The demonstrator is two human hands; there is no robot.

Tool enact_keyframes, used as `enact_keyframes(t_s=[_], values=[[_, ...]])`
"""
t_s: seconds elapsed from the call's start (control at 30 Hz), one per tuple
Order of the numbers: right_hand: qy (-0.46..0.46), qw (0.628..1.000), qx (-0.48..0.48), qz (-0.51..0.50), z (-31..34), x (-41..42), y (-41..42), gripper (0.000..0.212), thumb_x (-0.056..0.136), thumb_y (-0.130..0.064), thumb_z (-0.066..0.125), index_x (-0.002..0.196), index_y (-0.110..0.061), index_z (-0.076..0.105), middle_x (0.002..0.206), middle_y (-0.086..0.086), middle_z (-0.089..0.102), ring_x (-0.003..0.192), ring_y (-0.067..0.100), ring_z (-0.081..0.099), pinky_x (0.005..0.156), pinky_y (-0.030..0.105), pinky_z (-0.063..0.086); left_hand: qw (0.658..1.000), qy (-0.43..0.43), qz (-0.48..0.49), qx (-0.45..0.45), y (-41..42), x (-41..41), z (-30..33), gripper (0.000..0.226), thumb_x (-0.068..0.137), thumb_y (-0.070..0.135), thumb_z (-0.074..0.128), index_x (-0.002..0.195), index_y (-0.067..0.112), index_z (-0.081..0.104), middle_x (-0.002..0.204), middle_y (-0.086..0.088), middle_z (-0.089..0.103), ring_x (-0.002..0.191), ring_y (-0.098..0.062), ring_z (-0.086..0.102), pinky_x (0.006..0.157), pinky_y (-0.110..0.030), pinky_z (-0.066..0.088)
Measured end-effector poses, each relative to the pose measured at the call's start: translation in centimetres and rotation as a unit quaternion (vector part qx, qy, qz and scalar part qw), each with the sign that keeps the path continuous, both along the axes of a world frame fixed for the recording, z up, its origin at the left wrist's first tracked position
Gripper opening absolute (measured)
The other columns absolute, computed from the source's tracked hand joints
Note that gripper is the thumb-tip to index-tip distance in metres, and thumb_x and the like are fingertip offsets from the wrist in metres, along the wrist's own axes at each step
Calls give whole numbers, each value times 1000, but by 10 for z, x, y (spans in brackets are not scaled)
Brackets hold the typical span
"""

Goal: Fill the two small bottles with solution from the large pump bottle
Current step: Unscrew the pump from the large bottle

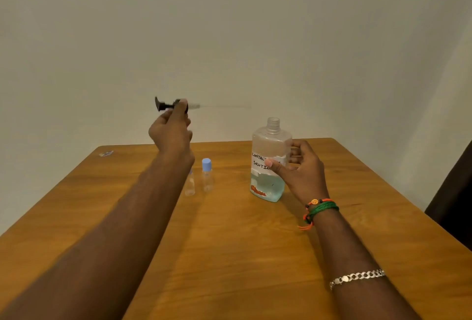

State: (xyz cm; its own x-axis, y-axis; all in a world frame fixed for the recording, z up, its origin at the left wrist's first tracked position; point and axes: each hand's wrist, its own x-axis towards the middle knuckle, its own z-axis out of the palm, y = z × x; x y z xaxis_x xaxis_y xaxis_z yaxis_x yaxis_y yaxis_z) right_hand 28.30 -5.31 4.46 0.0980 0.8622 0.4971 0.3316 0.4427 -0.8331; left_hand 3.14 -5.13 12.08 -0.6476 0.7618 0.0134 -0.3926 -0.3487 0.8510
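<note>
The large clear bottle (268, 166) stands on the wooden table (229, 243), its threaded neck uncovered, pale blue liquid filling its lower third. My right hand (298, 169) grips its right side. My left hand (170, 130) is raised above the table, holding the black pump head (168, 105) sideways, its clear dip tube pointing right. Two small clear bottles stand between my arms: one with a blue cap (207, 176), and one (190, 184) partly hidden behind my left forearm, its top out of sight.
A small scrap (106, 153) lies near the table's far left corner. A plain wall rises close behind the table. A dark object (452, 207) stands beyond the table's right edge.
</note>
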Motion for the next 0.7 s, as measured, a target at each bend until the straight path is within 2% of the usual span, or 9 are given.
enact_keyframes(t_s=[0.03, 0.1, 0.2, 0.3, 0.43, 0.63, 0.7], values=[[-1, 1000, 2, -1, 0, 0, 1, 66, 68, -39, 90, 122, -23, 57, 105, -18, 63, 98, -5, 60, 66, 8, 52, 999, 4, -8, -39, -1, -12, -6, 21, 90, 35, 81, 93, 16, 74, 89, 5, 75, 84, -10, 67, 64, -26, 46], [0, 1000, 3, -4, -1, 1, 2, 67, 67, -40, 90, 122, -22, 58, 107, -14, 65, 99, -2, 62, 70, 11, 53, 994, 16, -27, -105, -2, -39, -18, 25, 90, 41, 81, 102, 19, 76, 97, 6, 79, 86, -7, 67, 67, -26, 46], [3, 1000, 2, -7, -3, 1, 4, 67, 65, -40, 92, 121, -22, 59, 111, -7, 68, 100, 8, 66, 75, 23, 58, 980, 43, -59, -184, -3, -76, -42, 38, 90, 46, 79, 119, 21, 75, 103, 9, 79, 77, -5, 57, 65, -24, 41], [1, 1000, 2, -7, -4, 0, 4, 68, 66, -39, 91, 123, -20, 58, 113, -5, 67, 100, 7, 64, 73, 21, 56, 967, 53, -66, -241, -2, -101, -66, 42, 91, 42, 78, 125, 18, 71, 110, 5, 79, 68, -7, 50, 58, -24, 37], [4, 1000, 2, -10, -3, 1, 4, 68, 67, -36, 91, 124, -18, 59, 111, -6, 67, 97, 0, 62, 69, 15, 52, 950, 44, -89, -296, -3, -110, -89, 46, 89, 40, 82, 125, 14, 71, 108, -1, 79, 63, -11, 54, 51, -22, 37], [-1, 1000, 3, -10, -4, 1, 4, 67, 69, -35, 90, 125, -19, 58, 108, -10, 65, 97, 1, 62, 69, 15, 51, 937, 47, -93, -332, -4, -102, -91, 44, 88, 37, 84, 122, 12, 71, 92, -2, 76, 63, -10, 60, 52, -19, 39], [-2, 1000, 3, -10, -3, 1, 4, 68, 69, -35, 90, 126, -19, 57, 110, -8, 65, 97, 3, 63, 69, 16, 51, 933, 44, -87, -347, -5, -102, -91, 47, 86, 39, 86, 122, 12, 70, 92, -3, 78, 62, -9, 64, 46, -18, 41]])
